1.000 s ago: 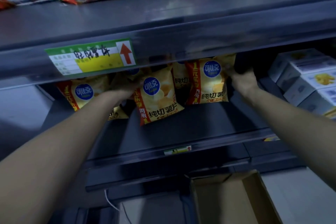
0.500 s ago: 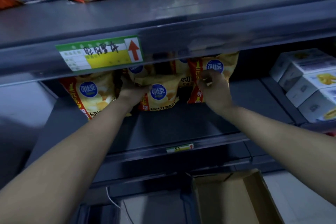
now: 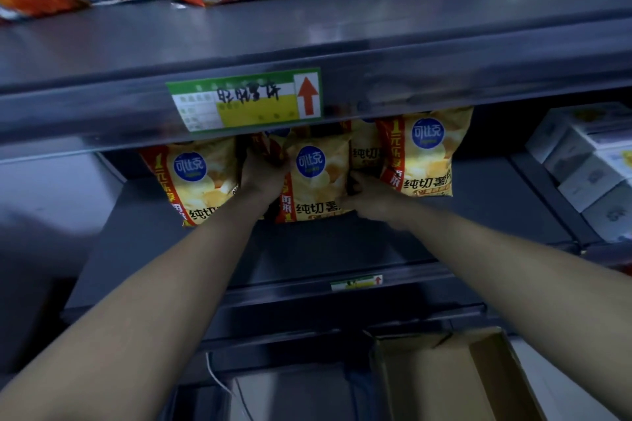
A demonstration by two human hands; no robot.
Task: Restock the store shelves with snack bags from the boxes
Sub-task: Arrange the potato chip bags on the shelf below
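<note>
Right hand (image 3: pixel 371 196), arm outstretched, pinches the right edge of the middle chip bag (image 3: pixel 318 181) on the shelf (image 3: pixel 342 243). Left hand (image 3: pixel 263 178) meets its left edge, with the fingers seemingly tucked behind, so its grip is unclear.

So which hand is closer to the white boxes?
The right hand. It sits right of the middle chip bag, toward the white boxes; the left hand is left of that bag, farther away.
</note>
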